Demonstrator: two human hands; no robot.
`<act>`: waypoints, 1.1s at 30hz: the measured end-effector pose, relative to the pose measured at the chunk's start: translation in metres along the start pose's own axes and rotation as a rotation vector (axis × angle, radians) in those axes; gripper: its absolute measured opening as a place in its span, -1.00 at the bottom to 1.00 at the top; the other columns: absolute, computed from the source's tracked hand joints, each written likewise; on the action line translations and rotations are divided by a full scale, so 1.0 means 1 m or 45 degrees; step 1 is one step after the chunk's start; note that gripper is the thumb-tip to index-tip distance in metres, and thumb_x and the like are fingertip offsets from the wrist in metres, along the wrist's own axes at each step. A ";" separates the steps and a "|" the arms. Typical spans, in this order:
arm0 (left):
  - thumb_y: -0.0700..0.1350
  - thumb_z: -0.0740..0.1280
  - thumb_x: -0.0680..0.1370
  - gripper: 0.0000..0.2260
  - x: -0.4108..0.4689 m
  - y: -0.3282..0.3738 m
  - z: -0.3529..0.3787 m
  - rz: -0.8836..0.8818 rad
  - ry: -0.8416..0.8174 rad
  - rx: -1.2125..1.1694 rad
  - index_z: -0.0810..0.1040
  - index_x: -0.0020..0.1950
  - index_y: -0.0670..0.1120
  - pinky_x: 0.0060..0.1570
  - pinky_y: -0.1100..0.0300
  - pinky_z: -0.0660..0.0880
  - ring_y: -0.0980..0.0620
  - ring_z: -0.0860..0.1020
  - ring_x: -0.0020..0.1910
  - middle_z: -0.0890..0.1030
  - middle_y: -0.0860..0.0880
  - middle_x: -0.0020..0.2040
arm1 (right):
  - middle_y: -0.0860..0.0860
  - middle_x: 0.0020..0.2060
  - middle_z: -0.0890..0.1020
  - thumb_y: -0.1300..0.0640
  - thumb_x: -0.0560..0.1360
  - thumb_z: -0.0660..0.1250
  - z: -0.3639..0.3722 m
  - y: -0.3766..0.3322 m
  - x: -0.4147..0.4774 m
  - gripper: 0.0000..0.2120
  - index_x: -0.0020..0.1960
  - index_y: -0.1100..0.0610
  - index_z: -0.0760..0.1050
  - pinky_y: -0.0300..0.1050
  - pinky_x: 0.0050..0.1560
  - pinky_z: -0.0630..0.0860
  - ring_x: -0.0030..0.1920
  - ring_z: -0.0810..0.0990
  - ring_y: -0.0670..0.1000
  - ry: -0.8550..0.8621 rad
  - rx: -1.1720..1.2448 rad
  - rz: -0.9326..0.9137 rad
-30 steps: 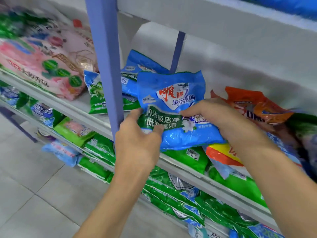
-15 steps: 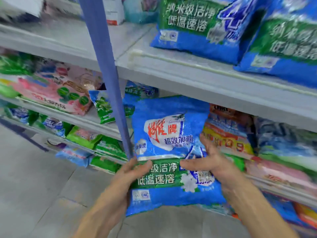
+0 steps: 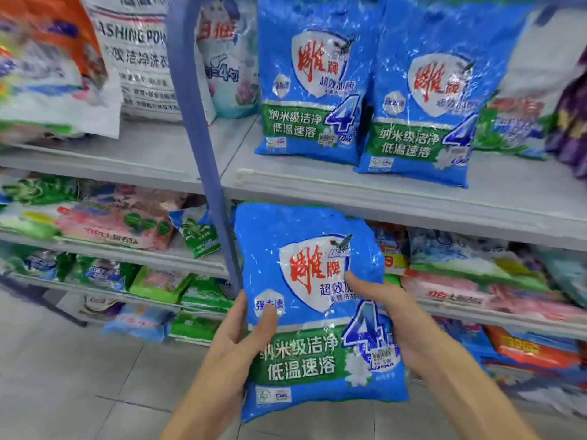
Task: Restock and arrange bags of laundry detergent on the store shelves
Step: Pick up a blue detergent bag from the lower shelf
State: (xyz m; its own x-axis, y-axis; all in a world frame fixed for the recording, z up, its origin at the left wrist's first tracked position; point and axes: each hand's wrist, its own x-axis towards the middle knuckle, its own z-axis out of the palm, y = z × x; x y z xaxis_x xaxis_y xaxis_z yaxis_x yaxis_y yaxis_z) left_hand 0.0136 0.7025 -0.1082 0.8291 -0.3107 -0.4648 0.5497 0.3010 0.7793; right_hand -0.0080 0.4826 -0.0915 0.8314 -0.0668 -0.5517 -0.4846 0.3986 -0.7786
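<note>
I hold a blue detergent bag (image 3: 305, 249) with a green band and red lettering upright in front of the shelves. My left hand (image 3: 241, 325) grips its left edge, thumb on the front. My right hand (image 3: 390, 315) grips its right edge, thumb across the logo. Two matching blue bags (image 3: 309, 77) (image 3: 422, 100) stand upright side by side on the upper shelf (image 3: 365, 195), above the held bag.
A blue upright post (image 3: 203, 128) runs down just left of the held bag. White and orange bags (image 3: 136, 58) stand at upper left. Lower shelves hold pink (image 3: 114, 220), green (image 3: 158, 284) and orange bags (image 3: 533, 347). Grey tiled floor (image 3: 63, 376) lies lower left.
I pulled the blue bag off the middle shelf and lifted it upright in both hands. My view rose, so the upper shelf with two matching bags came into sight.
</note>
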 end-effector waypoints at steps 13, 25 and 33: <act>0.22 0.47 0.34 -0.55 0.006 0.076 0.080 0.264 -0.172 0.351 0.69 0.15 0.05 0.23 -0.12 0.53 -0.05 0.70 0.11 0.74 0.04 0.07 | -0.21 -0.19 0.75 -0.09 0.49 0.38 0.006 -0.066 -0.067 -0.83 0.02 -0.06 0.63 -0.32 -0.17 0.58 -0.13 0.72 -0.20 0.333 -0.100 -0.617; -0.09 0.41 0.57 -0.73 0.099 0.232 0.145 0.918 -0.174 0.237 0.61 0.27 -0.07 0.08 -0.06 0.63 -0.10 0.71 0.07 0.73 -0.05 0.12 | 0.19 -0.10 0.72 -0.16 0.52 0.45 0.036 -0.226 0.012 -0.58 -0.08 0.23 0.57 0.46 0.04 0.54 -0.11 0.70 0.21 0.353 -0.210 -1.267; -0.11 0.38 0.62 -0.91 0.172 0.240 0.130 0.940 -0.032 0.188 0.63 0.11 0.00 0.10 -0.08 0.63 -0.07 0.71 0.04 0.74 0.00 0.06 | 0.02 0.35 0.60 -0.02 0.46 0.51 0.026 -0.242 0.106 -0.44 0.41 0.06 0.49 0.22 0.37 0.48 0.36 0.56 0.10 0.237 -0.111 -1.011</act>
State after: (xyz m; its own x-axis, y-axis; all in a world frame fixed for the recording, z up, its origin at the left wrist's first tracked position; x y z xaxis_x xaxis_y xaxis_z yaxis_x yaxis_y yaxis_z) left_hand 0.2748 0.6043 0.0533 0.9732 -0.0960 0.2089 -0.1693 0.3157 0.9336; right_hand 0.2043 0.4025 0.0467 0.8808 -0.4527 0.1388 0.2033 0.0969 -0.9743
